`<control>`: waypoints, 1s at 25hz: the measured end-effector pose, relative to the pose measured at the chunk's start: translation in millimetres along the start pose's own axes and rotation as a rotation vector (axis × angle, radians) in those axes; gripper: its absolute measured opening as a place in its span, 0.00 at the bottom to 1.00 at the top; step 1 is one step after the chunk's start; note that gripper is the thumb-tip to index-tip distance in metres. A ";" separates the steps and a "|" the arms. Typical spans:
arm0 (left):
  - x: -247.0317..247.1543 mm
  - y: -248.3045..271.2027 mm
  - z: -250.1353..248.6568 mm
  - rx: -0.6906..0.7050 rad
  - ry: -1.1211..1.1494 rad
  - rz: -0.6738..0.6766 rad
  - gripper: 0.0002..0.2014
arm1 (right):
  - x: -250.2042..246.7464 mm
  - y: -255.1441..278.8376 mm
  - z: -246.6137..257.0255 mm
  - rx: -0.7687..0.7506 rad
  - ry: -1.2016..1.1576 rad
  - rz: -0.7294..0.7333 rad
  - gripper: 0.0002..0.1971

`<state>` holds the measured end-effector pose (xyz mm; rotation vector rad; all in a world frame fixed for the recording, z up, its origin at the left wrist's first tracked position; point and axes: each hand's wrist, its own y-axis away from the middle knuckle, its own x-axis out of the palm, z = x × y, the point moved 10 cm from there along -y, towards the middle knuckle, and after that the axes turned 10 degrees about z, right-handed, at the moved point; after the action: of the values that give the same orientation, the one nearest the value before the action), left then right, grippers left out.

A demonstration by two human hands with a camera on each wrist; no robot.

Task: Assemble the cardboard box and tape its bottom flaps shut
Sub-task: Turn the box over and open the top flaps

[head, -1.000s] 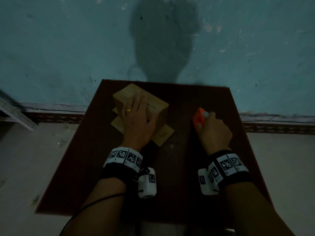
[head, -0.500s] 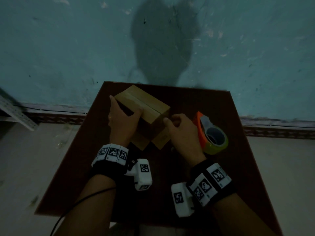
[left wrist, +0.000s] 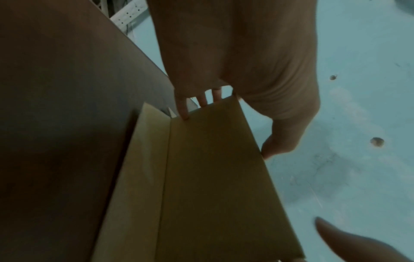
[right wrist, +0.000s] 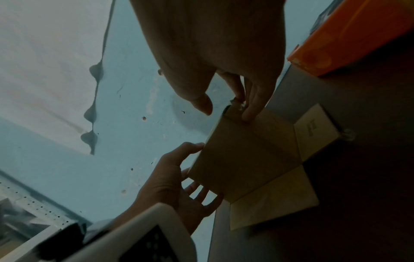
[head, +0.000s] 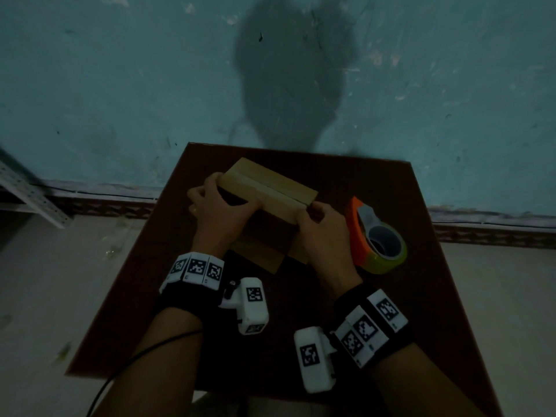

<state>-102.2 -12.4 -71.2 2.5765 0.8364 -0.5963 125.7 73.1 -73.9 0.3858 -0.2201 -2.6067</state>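
Observation:
A small cardboard box [head: 270,185] stands mid-table, its top flaps folded in to a centre seam and its lower flaps [head: 258,254] splayed on the table. My left hand [head: 222,203] grips the box's left end, fingers [left wrist: 183,109] behind it and thumb on the near side. My right hand [head: 316,218] holds the right end, fingers [right wrist: 251,109] curled against the top corner. The right wrist view shows both hands on the box [right wrist: 246,154]. An orange tape dispenser [head: 376,236] with a yellow-green roll lies just right of my right hand.
The dark red-brown table [head: 421,296] stands against a blue-green wall [head: 120,85]. A perforated metal rail [head: 27,191] leans at the far left. Pale floor lies on both sides of the table.
My right hand let go of the tape dispenser and moved left to the box's right end. My left hand slid from the box's top to its left end.

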 end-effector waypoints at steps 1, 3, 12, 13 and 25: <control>0.1 1.8 -4.3 0.043 0.021 -0.008 0.49 | -1.3 -1.5 -0.6 0.001 -0.002 -0.015 0.20; -2.0 6.5 -13.8 0.128 0.127 -0.045 0.38 | -3.5 -2.6 -0.4 -0.015 0.005 -0.050 0.32; -11.1 21.1 -23.4 0.167 0.410 -0.178 0.22 | -29.0 3.6 18.6 -0.125 -0.136 -0.146 0.18; -10.4 22.4 -28.2 0.186 0.367 -0.171 0.22 | -31.3 4.1 20.9 -0.129 -0.145 -0.146 0.16; 6.7 21.1 -20.9 0.079 0.301 -0.087 0.04 | -41.9 -13.2 -2.2 -0.117 0.088 -0.104 0.34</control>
<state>-78.4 -15.6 -52.5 2.7558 1.0439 -0.2716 155.7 105.0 -69.2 0.4800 -0.0180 -2.6809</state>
